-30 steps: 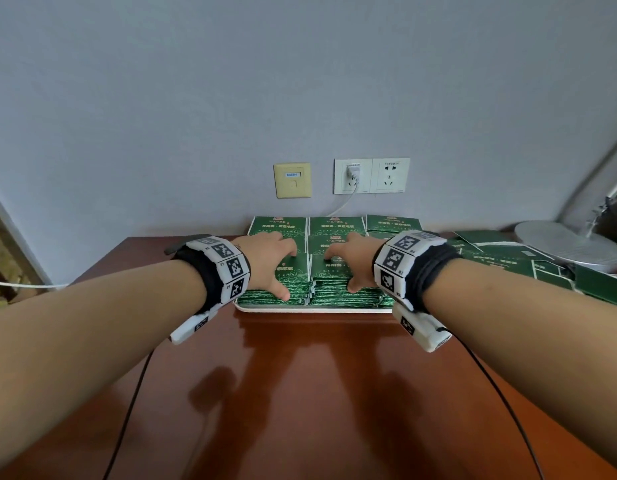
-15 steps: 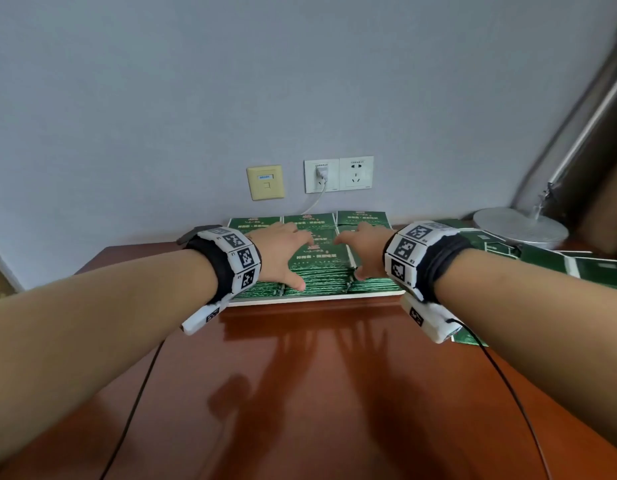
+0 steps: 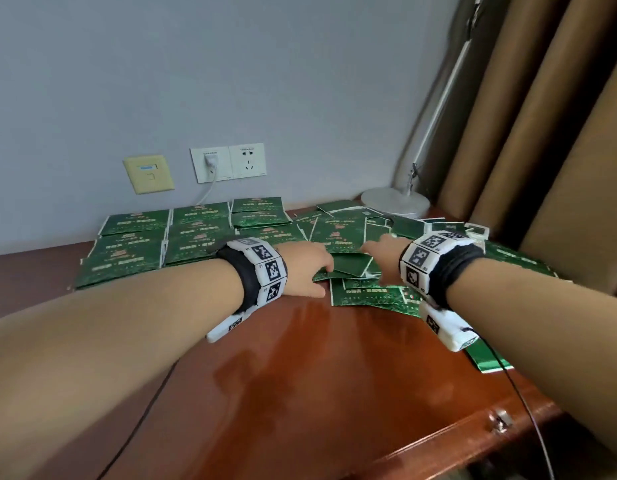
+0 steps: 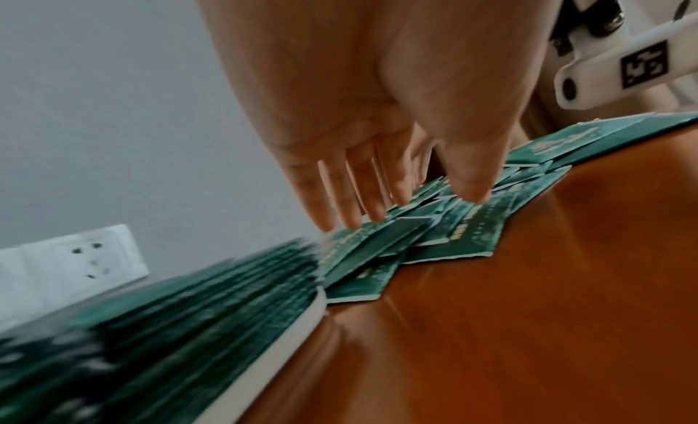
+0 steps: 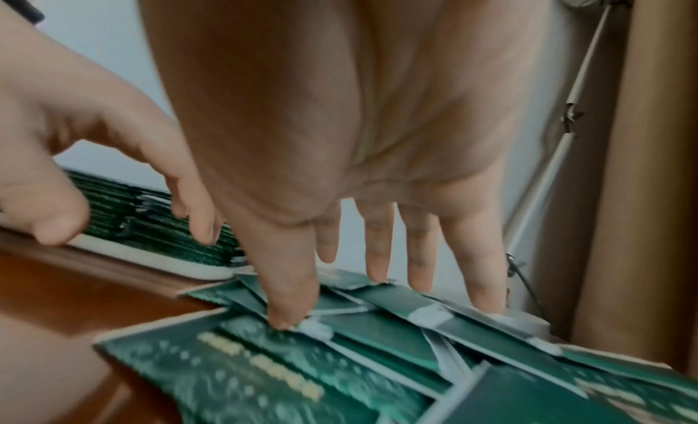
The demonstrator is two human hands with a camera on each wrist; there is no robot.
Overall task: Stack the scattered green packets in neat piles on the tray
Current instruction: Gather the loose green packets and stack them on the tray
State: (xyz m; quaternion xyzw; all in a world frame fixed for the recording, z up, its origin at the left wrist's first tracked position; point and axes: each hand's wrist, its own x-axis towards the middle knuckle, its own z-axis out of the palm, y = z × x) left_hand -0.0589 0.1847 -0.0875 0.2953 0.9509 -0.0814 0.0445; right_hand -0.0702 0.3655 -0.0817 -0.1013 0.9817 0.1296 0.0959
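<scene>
Neat piles of green packets (image 3: 144, 244) fill the white tray (image 4: 302, 320) at the back left of the table. To its right lies a loose heap of scattered green packets (image 3: 345, 237), overlapping at odd angles. My left hand (image 3: 314, 275) reaches over the heap's left side, fingers straight, their tips (image 4: 359, 218) touching the top packets. My right hand (image 3: 376, 261) is spread over the heap just to the right, and its thumb tip (image 5: 283, 320) presses on a packet's corner. Neither hand grips anything.
A white lamp base (image 3: 395, 204) stands behind the heap, with brown curtains (image 3: 542, 133) to the right. Wall sockets (image 3: 229, 162) with a plugged cable are behind the tray. One packet (image 3: 487, 358) lies near the table's right edge. Bare wooden table (image 3: 300, 375) stretches in front.
Both hands have left the piles on the tray and moved right onto the scattered heap. The head view has swung right with them.
</scene>
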